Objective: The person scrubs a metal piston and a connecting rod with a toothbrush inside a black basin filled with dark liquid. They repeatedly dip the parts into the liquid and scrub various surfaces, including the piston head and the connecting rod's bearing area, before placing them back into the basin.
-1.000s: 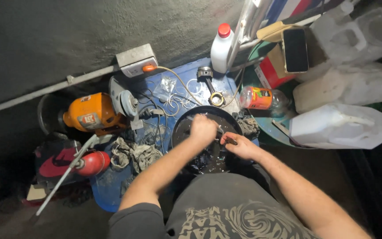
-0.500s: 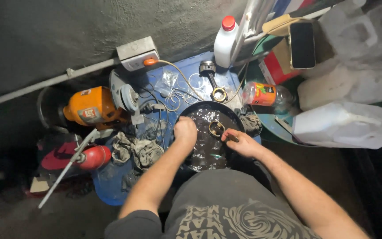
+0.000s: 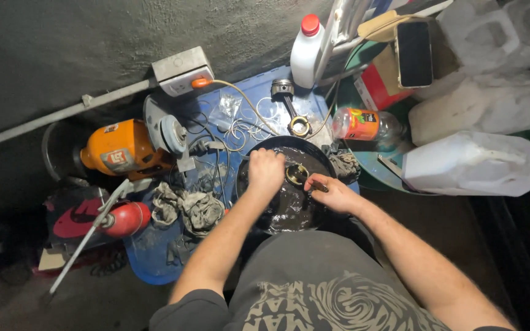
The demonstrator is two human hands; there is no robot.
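Both hands down in a round black pan (image 3: pixel 249 184) of dark, oily liquid, set on the blue surface (image 3: pixel 154 257) at the near edge. Left hand (image 3: pixel 265 172) curled into a fist over the left half of the pan, knuckles up; grip closed, though on what cannot be told. Just beside it, toward the right, a small round brass-coloured part (image 3: pixel 296 174) sitting in the liquid, touching or nearly touching the left hand's fingers. Right hand (image 3: pixel 334 195) at the pan's right rim, grip narrow around a thin dark tool (image 3: pixel 318 183) pointing toward the brass part. Behind the pan, a piston with connecting rod (image 3: pixel 289 107) lying on the surface among loose wire rings (image 3: pixel 245 129). To the left, an orange power tool (image 3: pixel 124 150), grey rags (image 3: pixel 192 208) and a red-handled tool (image 3: pixel 124 219). At the back, a white bottle with red cap (image 3: pixel 307 52) upright; to the right, a clear plastic bottle with orange label (image 3: pixel 363 124) lying on its side, and white jugs (image 3: pixel 473 162) well apart.
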